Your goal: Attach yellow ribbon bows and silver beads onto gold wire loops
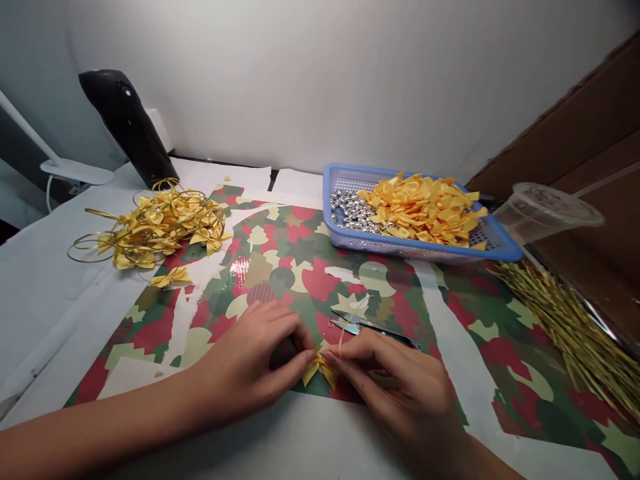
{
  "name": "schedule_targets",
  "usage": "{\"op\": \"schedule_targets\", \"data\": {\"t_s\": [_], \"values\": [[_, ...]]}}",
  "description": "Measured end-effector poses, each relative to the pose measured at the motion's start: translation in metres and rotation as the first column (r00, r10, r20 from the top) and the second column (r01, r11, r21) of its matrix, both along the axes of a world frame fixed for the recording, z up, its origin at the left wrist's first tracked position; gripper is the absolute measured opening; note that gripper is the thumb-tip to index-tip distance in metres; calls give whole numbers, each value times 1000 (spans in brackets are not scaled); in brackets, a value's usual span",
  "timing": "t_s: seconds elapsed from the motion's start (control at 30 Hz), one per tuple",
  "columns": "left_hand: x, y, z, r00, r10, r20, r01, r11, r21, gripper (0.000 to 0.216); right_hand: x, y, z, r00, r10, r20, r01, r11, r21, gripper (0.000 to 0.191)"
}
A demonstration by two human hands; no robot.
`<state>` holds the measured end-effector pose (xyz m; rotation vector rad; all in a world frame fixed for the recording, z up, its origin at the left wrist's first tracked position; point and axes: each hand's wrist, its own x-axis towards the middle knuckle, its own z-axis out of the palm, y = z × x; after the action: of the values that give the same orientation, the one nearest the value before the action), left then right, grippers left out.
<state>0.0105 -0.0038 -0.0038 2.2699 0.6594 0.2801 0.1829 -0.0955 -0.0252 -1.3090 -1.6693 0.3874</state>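
A small yellow ribbon bow point(320, 370) lies near the front of the patterned red, green and cream paper point(280, 267). My left hand point(255, 363) pinches its left side with curled fingers. My right hand point(395, 383) pinches its right side, and a thin gold wire point(341, 341) rises from the bow between the fingertips. Small metal snips point(373, 325) lie on the paper just beyond my right hand.
A blue basket point(415, 248) at the back right holds yellow bows and silver bells. A heap of bows with gold wire loops point(155, 227) lies back left, by a black device point(133, 127). Gold wire strands point(570, 327) and a clear plastic cup point(545, 213) are at right.
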Motion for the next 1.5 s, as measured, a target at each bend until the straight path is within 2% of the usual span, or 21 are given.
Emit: {"op": "schedule_targets", "data": {"t_s": [0.13,0.27,0.57,0.7,0.8,0.97,1.07,1.17,1.3,1.4,1.5], "values": [[0,-2,-3,998,51,39,-52,999,17,8,0,1,1,1000,2,2,-2,1000,28,14],[0,-3,-4,995,85,50,-85,996,8,8,-1,1,2,1000,2,-17,-2,1000,-5,13],[1,-5,-5,990,100,95,-99,995,-10,8,-3,-1,0,1000,12,10,-12,1000,5,15],[0,-5,-5,988,102,119,-100,995,-26,8,-3,0,3,998,16,61,-18,999,45,20],[1,-5,-4,984,119,133,-107,990,-97,8,-3,0,-1,996,13,94,-20,997,79,23],[2,-8,-5,973,153,172,-107,963,-249,11,-7,-3,-12,983,-15,184,-23,979,201,22],[1,-9,-5,967,162,197,-105,957,-270,14,-9,-4,-6,959,-48,280,-34,959,280,29],[0,-9,-5,965,167,204,-108,956,-272,14,-10,-5,8,915,-39,402,-76,960,268,42],[0,-10,-2,964,172,203,-108,950,-293,13,-8,-3,22,863,11,504,-151,960,237,48],[1,-10,-1,963,179,204,-113,947,-300,15,-8,-1,20,853,34,521,-186,952,242,47],[1,-9,-1,965,173,197,-103,942,-319,15,-8,-2,10,877,54,478,-201,944,261,43]]}}
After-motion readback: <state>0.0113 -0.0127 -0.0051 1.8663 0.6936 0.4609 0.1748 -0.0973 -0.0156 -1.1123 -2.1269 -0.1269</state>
